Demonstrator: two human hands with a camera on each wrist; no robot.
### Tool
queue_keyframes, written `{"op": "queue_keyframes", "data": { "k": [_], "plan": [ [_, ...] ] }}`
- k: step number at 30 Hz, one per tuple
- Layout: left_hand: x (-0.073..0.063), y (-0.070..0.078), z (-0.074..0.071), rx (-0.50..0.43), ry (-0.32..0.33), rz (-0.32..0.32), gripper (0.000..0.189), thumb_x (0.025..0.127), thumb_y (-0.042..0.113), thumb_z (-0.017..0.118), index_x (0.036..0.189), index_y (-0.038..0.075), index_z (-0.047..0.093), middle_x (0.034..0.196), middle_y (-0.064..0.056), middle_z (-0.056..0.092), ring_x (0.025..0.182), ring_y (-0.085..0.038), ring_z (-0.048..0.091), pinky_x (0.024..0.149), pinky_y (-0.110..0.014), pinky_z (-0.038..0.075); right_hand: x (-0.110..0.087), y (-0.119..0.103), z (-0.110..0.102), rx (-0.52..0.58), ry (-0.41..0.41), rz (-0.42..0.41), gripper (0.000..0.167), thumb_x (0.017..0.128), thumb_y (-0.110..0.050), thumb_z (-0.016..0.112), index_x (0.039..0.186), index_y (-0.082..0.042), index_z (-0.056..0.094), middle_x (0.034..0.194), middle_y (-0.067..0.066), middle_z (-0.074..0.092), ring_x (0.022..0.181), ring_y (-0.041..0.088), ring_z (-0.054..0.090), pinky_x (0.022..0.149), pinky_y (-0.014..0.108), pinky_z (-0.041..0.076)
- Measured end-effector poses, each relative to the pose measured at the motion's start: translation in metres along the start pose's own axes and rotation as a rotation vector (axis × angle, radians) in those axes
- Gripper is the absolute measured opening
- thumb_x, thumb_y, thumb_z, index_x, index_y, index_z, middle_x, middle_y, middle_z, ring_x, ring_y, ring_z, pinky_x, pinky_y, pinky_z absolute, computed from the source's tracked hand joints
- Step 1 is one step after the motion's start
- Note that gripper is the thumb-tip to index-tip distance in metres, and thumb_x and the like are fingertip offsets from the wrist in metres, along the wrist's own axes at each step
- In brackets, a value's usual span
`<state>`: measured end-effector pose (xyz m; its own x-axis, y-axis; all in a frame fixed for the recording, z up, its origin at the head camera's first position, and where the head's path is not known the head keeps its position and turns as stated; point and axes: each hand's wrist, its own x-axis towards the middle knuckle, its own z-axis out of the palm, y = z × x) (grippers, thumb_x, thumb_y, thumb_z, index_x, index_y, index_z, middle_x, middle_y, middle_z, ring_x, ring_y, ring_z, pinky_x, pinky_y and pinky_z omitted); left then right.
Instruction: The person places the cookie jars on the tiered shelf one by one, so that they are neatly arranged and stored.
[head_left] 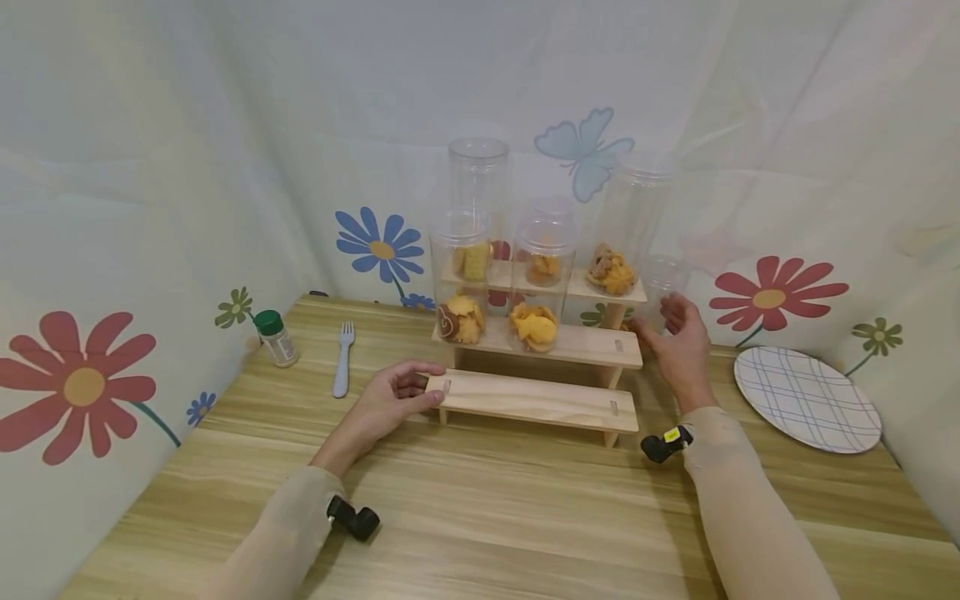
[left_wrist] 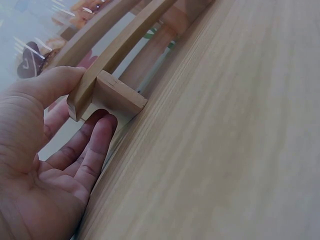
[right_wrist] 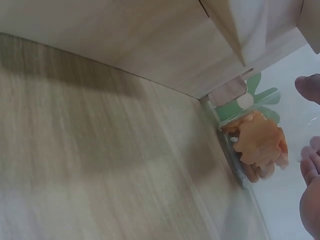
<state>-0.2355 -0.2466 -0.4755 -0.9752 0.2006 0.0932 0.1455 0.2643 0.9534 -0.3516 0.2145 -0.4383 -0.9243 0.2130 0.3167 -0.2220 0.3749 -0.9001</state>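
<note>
My left hand [head_left: 386,404] holds the left end of the lowest step of a wooden three-tier stand [head_left: 532,400], thumb and index finger at opposite edges. In the left wrist view its other fingers [left_wrist: 92,155] bend beneath the board. My right hand [head_left: 681,350] is beside the stand's right end, thumb and fingers spread apart at a clear jar [head_left: 666,271] standing behind. The right wrist view shows orange flower-shaped cookies [right_wrist: 260,142] in that jar's bottom. Clear jars with cookies [head_left: 461,317] and yellow pieces [head_left: 534,325] stand on the middle step; several more jars are on the top step.
At left, a green-capped shaker bottle [head_left: 277,337] stands near a light blue fork [head_left: 343,358]. A checked plate [head_left: 806,400] lies at the right, by the curtain. Behind the wood-grain table [head_left: 495,508] hangs a flower-printed curtain [head_left: 360,100].
</note>
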Motion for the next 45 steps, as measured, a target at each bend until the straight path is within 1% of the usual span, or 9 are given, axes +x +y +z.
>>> {"op": "queue_keyframes", "data": {
  "k": [6, 12, 14, 19, 25, 29, 34, 40, 45],
  "plan": [
    [0.0, 0.0, 0.0, -0.004, 0.002, 0.001, 0.042, 0.103, 0.022, 0.085, 0.142, 0.012, 0.073, 0.122, -0.015, 0.076, 0.108, -0.026, 0.072, 0.089, -0.029, 0.06, -0.001, -0.002, 0.001, -0.032, 0.008, 0.003, 0.079, 0.1, -0.016, 0.086, 0.165, 0.001, 0.044, 0.162, 0.024, 0.056, 0.153, 0.04, 0.051, 0.129, 0.05, 0.039],
    [0.0, 0.0, 0.001, -0.001, 0.005, -0.003, 0.042, 0.103, 0.023, 0.085, 0.142, 0.012, 0.073, 0.123, -0.014, 0.075, 0.109, -0.027, 0.072, 0.09, -0.028, 0.059, -0.004, -0.002, 0.0, -0.017, 0.035, -0.015, 0.077, 0.099, -0.016, 0.087, 0.162, 0.002, 0.047, 0.158, 0.025, 0.058, 0.15, 0.041, 0.054, 0.128, 0.05, 0.04],
    [0.0, 0.0, 0.001, -0.001, 0.006, -0.002, 0.042, 0.102, 0.023, 0.085, 0.142, 0.012, 0.073, 0.123, -0.014, 0.075, 0.109, -0.027, 0.072, 0.09, -0.028, 0.059, -0.006, -0.003, -0.001, -0.008, 0.047, -0.017, 0.077, 0.098, -0.016, 0.088, 0.16, 0.003, 0.048, 0.157, 0.024, 0.059, 0.149, 0.04, 0.054, 0.128, 0.048, 0.04],
    [0.0, 0.001, 0.0, -0.001, 0.005, 0.001, 0.042, 0.103, 0.022, 0.085, 0.142, 0.011, 0.073, 0.122, -0.015, 0.076, 0.108, -0.027, 0.072, 0.089, -0.028, 0.059, -0.012, -0.008, -0.005, 0.025, 0.066, -0.017, 0.077, 0.095, -0.018, 0.09, 0.159, -0.001, 0.05, 0.155, 0.02, 0.061, 0.148, 0.034, 0.055, 0.128, 0.044, 0.04],
    [-0.001, 0.0, 0.0, 0.0, 0.005, -0.004, 0.042, 0.103, 0.021, 0.084, 0.142, 0.011, 0.073, 0.123, -0.016, 0.076, 0.108, -0.026, 0.072, 0.089, -0.029, 0.06, -0.018, -0.022, -0.013, 0.08, 0.093, -0.057, 0.075, 0.093, -0.014, 0.091, 0.157, -0.002, 0.053, 0.151, 0.018, 0.062, 0.143, 0.03, 0.057, 0.125, 0.039, 0.042],
    [0.0, 0.0, 0.001, -0.001, 0.004, 0.0, 0.041, 0.103, 0.022, 0.084, 0.142, 0.012, 0.073, 0.123, -0.015, 0.076, 0.108, -0.026, 0.073, 0.089, -0.029, 0.06, -0.025, -0.031, -0.019, 0.07, 0.109, -0.05, 0.076, 0.094, -0.015, 0.091, 0.158, -0.005, 0.053, 0.151, 0.016, 0.063, 0.143, 0.029, 0.058, 0.124, 0.036, 0.043],
    [0.0, -0.001, 0.001, -0.002, 0.0, 0.005, 0.041, 0.103, 0.022, 0.084, 0.142, 0.012, 0.073, 0.123, -0.016, 0.076, 0.108, -0.026, 0.073, 0.088, -0.029, 0.06, -0.036, -0.046, -0.027, 0.029, 0.131, -0.043, 0.075, 0.095, -0.019, 0.092, 0.159, -0.009, 0.055, 0.151, 0.013, 0.065, 0.142, 0.026, 0.059, 0.123, 0.034, 0.044],
    [0.0, -0.001, 0.001, 0.002, 0.004, -0.001, 0.042, 0.103, 0.022, 0.084, 0.142, 0.012, 0.073, 0.123, -0.015, 0.075, 0.107, -0.026, 0.073, 0.088, -0.029, 0.06, -0.043, -0.071, -0.036, 0.002, 0.157, -0.079, 0.071, 0.096, -0.026, 0.091, 0.157, -0.013, 0.057, 0.151, 0.01, 0.065, 0.142, 0.025, 0.06, 0.123, 0.031, 0.044],
    [0.0, -0.001, 0.0, 0.005, 0.003, -0.006, 0.043, 0.103, 0.024, 0.084, 0.143, 0.013, 0.073, 0.124, -0.015, 0.075, 0.108, -0.026, 0.073, 0.089, -0.03, 0.06, -0.045, -0.092, -0.043, 0.011, 0.19, -0.115, 0.068, 0.094, -0.022, 0.092, 0.153, -0.014, 0.06, 0.146, 0.01, 0.067, 0.136, 0.022, 0.061, 0.118, 0.027, 0.046]
  ]
}}
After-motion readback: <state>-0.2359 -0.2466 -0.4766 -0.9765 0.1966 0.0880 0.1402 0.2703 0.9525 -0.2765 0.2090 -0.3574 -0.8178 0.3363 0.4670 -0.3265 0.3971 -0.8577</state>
